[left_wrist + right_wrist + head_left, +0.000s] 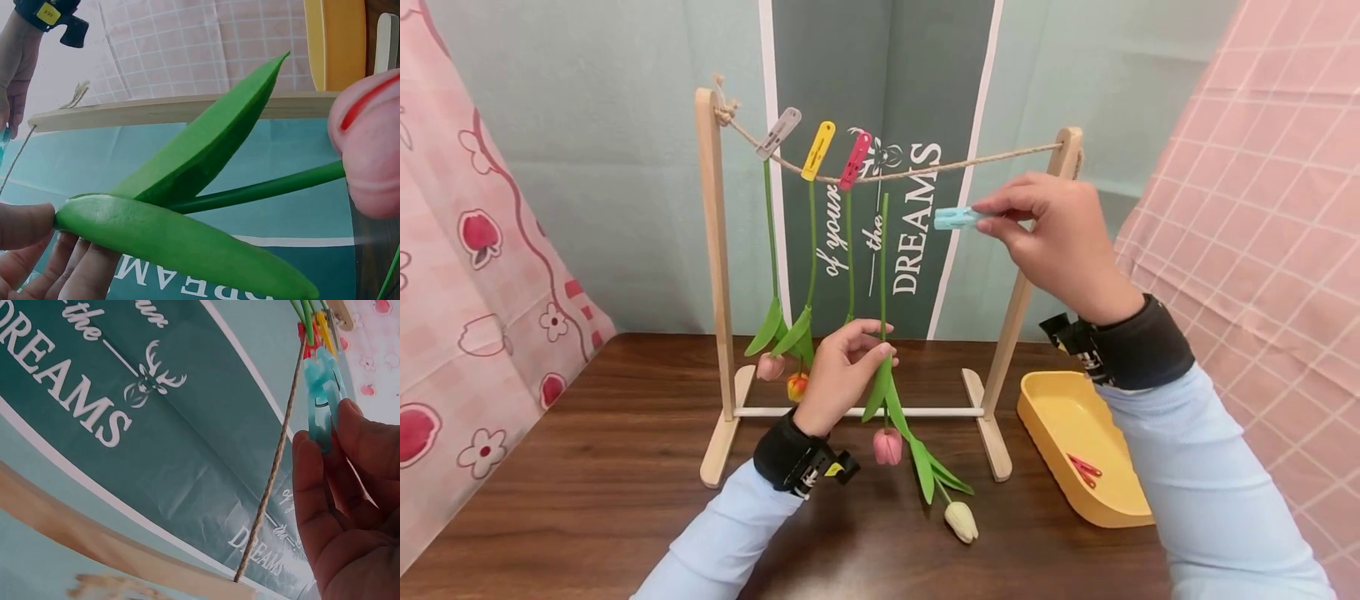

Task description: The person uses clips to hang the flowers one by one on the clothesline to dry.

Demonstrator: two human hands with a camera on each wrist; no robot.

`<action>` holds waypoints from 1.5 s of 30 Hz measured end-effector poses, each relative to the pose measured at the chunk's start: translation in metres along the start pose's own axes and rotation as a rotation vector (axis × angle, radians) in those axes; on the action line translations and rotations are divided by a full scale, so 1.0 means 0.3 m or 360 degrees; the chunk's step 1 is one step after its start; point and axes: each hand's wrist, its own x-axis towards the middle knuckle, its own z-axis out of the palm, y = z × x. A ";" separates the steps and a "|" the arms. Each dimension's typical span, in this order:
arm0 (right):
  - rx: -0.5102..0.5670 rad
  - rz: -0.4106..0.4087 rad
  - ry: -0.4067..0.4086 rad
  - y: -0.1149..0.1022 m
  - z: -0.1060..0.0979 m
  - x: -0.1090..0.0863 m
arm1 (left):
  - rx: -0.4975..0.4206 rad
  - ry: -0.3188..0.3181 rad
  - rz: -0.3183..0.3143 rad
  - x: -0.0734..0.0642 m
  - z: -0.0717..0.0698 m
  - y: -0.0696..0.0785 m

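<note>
My left hand (842, 367) pinches an artificial pink tulip (887, 447) where its leaves meet the stem. The flower hangs head down, its bare stem end just under the rope (955, 166). In the left wrist view, the thumb presses against a green leaf (187, 240). Right of the stem, my right hand (1060, 242) holds a light blue clothespin (955, 218) between thumb and fingers, apart from the rope. Grey (779, 133), yellow (818, 151) and red (855, 160) clothespins clip upside-down tulip stems to the rope; the third flower is hidden behind my left hand.
A wooden frame (713, 250) with a white lower bar (936, 412) carries the rope. Below the pink flower, a white tulip (961, 522) lies toward the table's front. At the right, a yellow tray (1037, 408) contains red clothespins (1084, 471).
</note>
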 end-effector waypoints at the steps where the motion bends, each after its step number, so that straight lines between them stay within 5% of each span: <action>1: -0.0005 -0.0004 0.0002 0.000 -0.004 0.011 | -0.0002 0.0006 -0.0004 0.001 0.000 0.000; 9: -0.0078 -0.0024 -0.0029 -0.012 -0.026 0.117 | 0.0019 0.0028 -0.0046 0.012 -0.003 0.017; 17: -0.0226 -0.0060 -0.0203 -0.038 -0.023 0.229 | 0.0060 0.0028 -0.0007 0.010 0.002 0.128; 22: -0.0228 -0.0075 -0.0288 -0.039 -0.004 0.270 | 0.0069 0.0026 -0.0004 0.022 0.005 0.136; 38: -0.0198 -0.0122 -0.0597 -0.025 0.032 0.353 | 0.0092 0.0064 -0.0001 0.039 0.015 0.139; 45: -0.0191 -0.0017 -0.0715 -0.034 0.039 0.376 | 0.0089 0.0116 0.0019 0.074 0.012 0.020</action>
